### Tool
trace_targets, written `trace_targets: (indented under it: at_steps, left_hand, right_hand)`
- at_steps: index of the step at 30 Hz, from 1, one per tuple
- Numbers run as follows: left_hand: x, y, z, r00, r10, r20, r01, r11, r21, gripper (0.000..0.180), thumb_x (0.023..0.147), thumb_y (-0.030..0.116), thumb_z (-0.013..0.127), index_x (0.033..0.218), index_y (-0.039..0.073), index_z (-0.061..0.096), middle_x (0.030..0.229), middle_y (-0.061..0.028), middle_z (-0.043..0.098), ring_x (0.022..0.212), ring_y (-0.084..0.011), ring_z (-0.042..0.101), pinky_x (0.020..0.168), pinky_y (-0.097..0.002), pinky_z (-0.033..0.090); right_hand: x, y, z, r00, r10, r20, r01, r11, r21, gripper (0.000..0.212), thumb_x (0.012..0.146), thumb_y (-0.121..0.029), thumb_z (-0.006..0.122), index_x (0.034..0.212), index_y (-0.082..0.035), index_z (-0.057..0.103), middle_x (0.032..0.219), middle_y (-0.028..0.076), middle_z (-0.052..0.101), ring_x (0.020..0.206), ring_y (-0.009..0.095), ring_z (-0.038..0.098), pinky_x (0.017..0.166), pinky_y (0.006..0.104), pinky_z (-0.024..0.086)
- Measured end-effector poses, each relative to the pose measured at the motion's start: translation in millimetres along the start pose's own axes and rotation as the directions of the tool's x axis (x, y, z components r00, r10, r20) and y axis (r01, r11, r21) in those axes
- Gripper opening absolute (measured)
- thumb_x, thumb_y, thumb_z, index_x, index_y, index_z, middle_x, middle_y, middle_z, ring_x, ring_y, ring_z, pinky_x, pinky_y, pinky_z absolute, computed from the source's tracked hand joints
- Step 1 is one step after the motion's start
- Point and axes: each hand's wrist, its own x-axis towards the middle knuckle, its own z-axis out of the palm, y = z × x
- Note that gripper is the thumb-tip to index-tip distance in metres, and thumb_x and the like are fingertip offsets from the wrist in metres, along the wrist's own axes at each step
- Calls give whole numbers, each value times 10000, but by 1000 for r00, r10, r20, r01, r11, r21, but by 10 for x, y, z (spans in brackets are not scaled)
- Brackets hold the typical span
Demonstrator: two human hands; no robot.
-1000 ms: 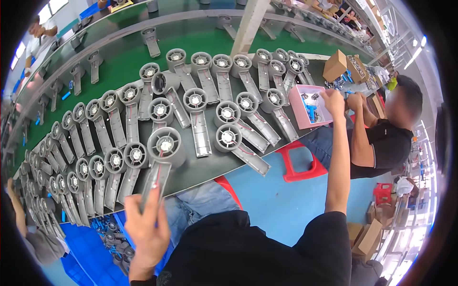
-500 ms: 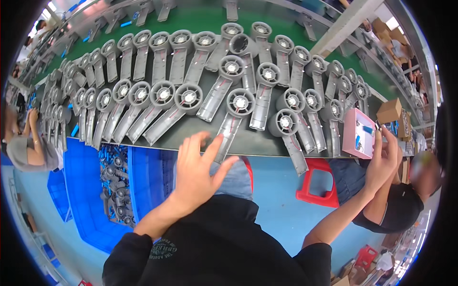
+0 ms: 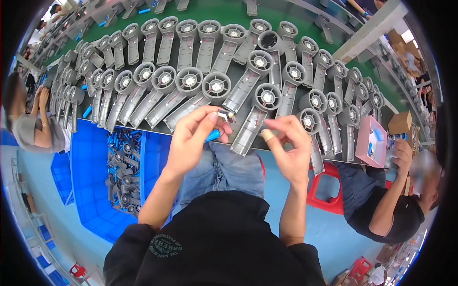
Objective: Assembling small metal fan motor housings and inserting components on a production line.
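My left hand (image 3: 193, 138) pinches a blue cylindrical battery (image 3: 213, 136) with a small circuit board at its end, held above the table's front edge. My right hand (image 3: 292, 148) is open, its thumb and forefinger apart, with a tan cover on one fingertip. Between both hands lies a grey handheld-fan housing (image 3: 250, 128), its round grille facing up and a red wire running down its open handle. The right fingertips are just beside this handle; I cannot tell whether they touch it.
Rows of similar fan housings (image 3: 188, 81) cover the dark table. A pink box (image 3: 371, 143) with blue parts stands at the right, near a co-worker's hand (image 3: 401, 155). Blue bins (image 3: 98, 190) with parts are at lower left; a red stool (image 3: 325, 195) stands below the table.
My right hand has come from the pink box to the middle. My left hand now holds the blue battery with its board. The view has shifted.
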Motion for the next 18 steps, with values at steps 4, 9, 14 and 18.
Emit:
trace_targets:
  at_steps: [4,9,14,18]
  left_hand:
    - [29,-134,-35,993,-104,-48,103,994,-22,226,993,161,492,1019,-34,604,860,-153,680,721,-175,647,701,-290,515]
    - [31,-270,7,992,-108,-58,107,994,-36,174,969,133,538,1010,-20,610,874,-145,694,716,-154,653,691,-277,518]
    - [64,-323,46,984,-46,-170,65,992,110,123,918,65,619,1005,-22,616,886,-96,697,744,-113,649,695,-236,511]
    - [98,-419,82,975,120,-188,-56,947,315,107,870,37,650,931,-51,656,806,-55,693,725,-75,635,666,-218,497]
  right_hand:
    - [36,14,83,997,33,67,-14,962,-274,236,802,2,696,1032,-50,710,820,3,525,577,37,434,503,199,315]
    - [116,142,151,996,-61,71,79,956,-282,200,800,-43,720,999,-49,716,762,12,493,562,77,437,508,235,347]
    - [188,116,139,977,-145,157,197,895,-400,175,808,-74,727,982,-56,717,746,39,496,571,130,489,532,270,408]
    - [234,166,151,966,-175,190,238,888,-394,133,828,-59,706,957,-29,691,751,50,525,587,136,527,539,259,426]
